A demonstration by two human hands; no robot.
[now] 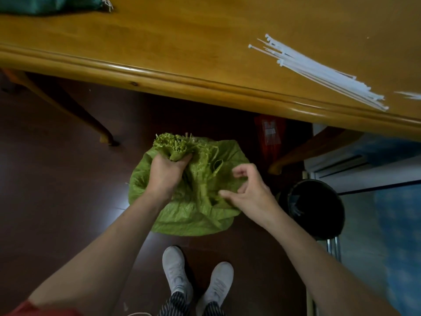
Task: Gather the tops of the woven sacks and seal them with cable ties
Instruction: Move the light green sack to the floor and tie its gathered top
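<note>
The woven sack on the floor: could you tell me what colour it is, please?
The woven sack is light green, clearest in the head view.

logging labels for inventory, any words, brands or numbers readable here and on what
No text can be read.
Red plastic packet under the wooden table: pale label, too blurred to read.
Green woven sack, white cable ties: no print visible.
</note>
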